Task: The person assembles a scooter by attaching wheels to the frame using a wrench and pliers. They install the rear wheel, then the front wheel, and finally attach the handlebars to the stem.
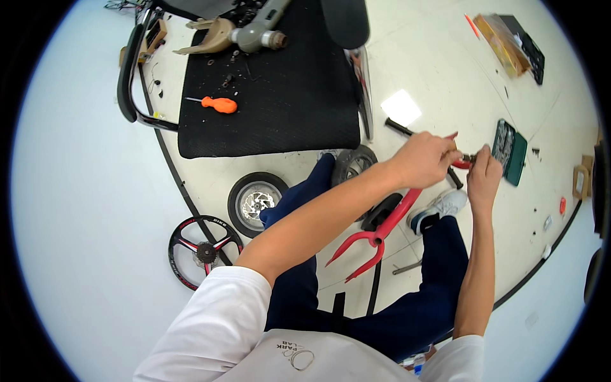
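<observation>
Holding the top end of a red fork (382, 232), the left hand (425, 159) sits at about 2 o'clock from the picture's centre, its grip clenched around the upper part; its fingers hide what lies beneath.

Right hand (484, 178): just beside the left, at its 3 o'clock, fingertips closed on a small dark part that touches the fork's top; too small to make out.

Fork: slants from the hands down to 6 o'clock, two red blades ending between the person's dark-trousered legs; its upper stretch crosses a black saddle-like shape, partly hidden.

Black bar (420, 149): runs under the left hand, middle covered, ends showing either side.

Green case (510, 151): open on the floor at 3 o'clock of the right hand, contents blurred.

Small wheel (256, 202): flat on the floor at 9 o'clock of the knee, silver disc at its hub.

Second wheel (354, 164): half hidden behind the knee.

Spoked wheel (202, 251): black and red, at 8 o'clock, lower rim cut by the white sleeve.

Black mat (286, 102): at 12 o'clock, carrying an orange screwdriver (219, 104) and a grey motor-like part (258, 33), its top cut off by the rim.

Boxes (509, 46): at 1 o'clock, bent by the lens, contents unclear.
</observation>
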The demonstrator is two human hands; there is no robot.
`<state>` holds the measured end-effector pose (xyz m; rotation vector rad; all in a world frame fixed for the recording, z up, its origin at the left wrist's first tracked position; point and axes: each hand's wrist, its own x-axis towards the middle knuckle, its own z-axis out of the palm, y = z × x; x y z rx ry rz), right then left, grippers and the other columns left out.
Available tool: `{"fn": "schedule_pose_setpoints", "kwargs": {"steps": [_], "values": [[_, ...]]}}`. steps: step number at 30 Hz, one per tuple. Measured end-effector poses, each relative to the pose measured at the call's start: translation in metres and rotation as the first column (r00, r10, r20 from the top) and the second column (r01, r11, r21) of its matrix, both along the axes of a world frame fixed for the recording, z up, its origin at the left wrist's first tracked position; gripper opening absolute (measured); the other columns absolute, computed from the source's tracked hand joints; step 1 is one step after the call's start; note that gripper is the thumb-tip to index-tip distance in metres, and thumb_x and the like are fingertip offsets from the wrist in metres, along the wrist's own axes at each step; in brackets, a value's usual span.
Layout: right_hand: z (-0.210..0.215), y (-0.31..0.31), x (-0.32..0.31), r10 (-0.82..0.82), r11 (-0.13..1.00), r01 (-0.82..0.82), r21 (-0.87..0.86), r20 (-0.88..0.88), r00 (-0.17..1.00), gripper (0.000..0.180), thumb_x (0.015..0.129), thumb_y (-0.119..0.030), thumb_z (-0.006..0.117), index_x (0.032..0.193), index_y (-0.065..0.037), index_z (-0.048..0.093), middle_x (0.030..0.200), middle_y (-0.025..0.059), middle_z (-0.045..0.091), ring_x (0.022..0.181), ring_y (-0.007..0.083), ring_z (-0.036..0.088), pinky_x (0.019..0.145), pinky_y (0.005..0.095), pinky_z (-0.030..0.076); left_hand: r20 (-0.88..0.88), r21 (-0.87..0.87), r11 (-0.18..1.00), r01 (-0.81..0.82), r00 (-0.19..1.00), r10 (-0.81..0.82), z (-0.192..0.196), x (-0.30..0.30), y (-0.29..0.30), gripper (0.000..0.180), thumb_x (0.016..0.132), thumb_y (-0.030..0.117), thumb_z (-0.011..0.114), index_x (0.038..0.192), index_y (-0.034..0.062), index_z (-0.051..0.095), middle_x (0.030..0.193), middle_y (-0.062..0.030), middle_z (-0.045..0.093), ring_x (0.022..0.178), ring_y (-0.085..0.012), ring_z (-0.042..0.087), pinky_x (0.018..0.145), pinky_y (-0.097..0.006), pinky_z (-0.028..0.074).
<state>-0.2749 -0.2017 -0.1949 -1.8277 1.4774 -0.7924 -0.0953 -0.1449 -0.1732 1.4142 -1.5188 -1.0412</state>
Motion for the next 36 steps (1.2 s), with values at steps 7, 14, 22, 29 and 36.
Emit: {"fn": "schedule_pose_setpoints", "kwargs": {"steps": [7, 14, 22, 29, 36], "values": [[-0.029, -0.003, -0.003, 0.137, 0.990, -0.133, 0.044, -0.108, 0.985, 0.049, 0.101, -0.025, 0.042, 0.066, 0.008, 0.050, 0.056, 0.0227, 0.049, 0.050, 0.0320, 0.047, 0.051, 0.0454, 0.033, 0.252, 0.077, 0.995, 0.056, 0.965, -0.074, -0.008, 0.005, 0.009, 0.027, 0.093, 0.025, 0.057, 0.087, 0.0006, 0.068, 0.072, -0.0220, 0.063, 0.069, -0.0391, 0.063, 0.063, -0.044, 0.049], [0.012, -0.016, -0.018, 0.044, 0.975, -0.019, 0.220, -0.110, 0.993, 0.072, 0.100, -0.056, 0.037, 0.056, 0.000, 0.042, 0.048, 0.0089, 0.038, 0.047, 0.0167, 0.040, 0.048, 0.0398, 0.030, 0.481, -0.079, 0.988, 0.134, 0.873, -0.080, 0.006, 0.015, -0.008, 0.020, 0.089, 0.019, 0.056, 0.098, 0.0037, 0.066, 0.086, -0.0196, 0.067, 0.084, -0.0387, 0.064, 0.074, -0.047, 0.051], [0.024, 0.042, -0.188, -0.657, 0.749, 0.508, 0.425, 0.380, 0.651, 0.042, 0.100, -0.040, 0.047, 0.069, -0.012, 0.047, 0.056, -0.0027, 0.039, 0.046, 0.0063, 0.031, 0.043, 0.0237, 0.022, 0.499, 0.122, 0.991, 0.047, 0.861, -0.102, 0.030, 0.009, -0.009, 0.029, 0.093, 0.032, 0.064, 0.096, 0.0038, 0.069, 0.090, -0.0144, 0.073, 0.081, -0.0316, 0.069, 0.074, -0.041, 0.053], [-0.238, 0.295, -0.304, -0.662, 0.287, 0.726, 0.625, -0.418, 0.622, 0.037, 0.094, -0.031, 0.052, 0.073, -0.002, 0.059, 0.058, 0.0075, 0.057, 0.049, 0.0191, 0.054, 0.048, 0.0365, 0.044, -0.206, 0.344, 0.939, 0.031, 0.978, 0.043, -0.002, -0.011, 0.009, 0.025, 0.101, 0.024, 0.048, 0.095, 0.0010, 0.057, 0.075, 0.0009, 0.046, 0.065, -0.0102, 0.038, 0.060, -0.024, 0.032], [-0.355, 0.381, -0.251, -0.522, 0.355, 0.773, 0.525, -0.574, 0.630, 0.054, 0.075, -0.033, 0.077, 0.108, 0.007, 0.060, 0.099, 0.0248, 0.067, 0.095, 0.0392, 0.065, 0.085, 0.0438, 0.051, -0.669, 0.625, 0.716, 0.310, 0.686, 0.286, -0.025, -0.080, 0.041, 0.031, 0.102, 0.033, 0.040, 0.081, 0.0112, 0.039, 0.064, 0.0035, 0.025, 0.057, -0.0110, 0.025, 0.053, -0.028, 0.023]]}}
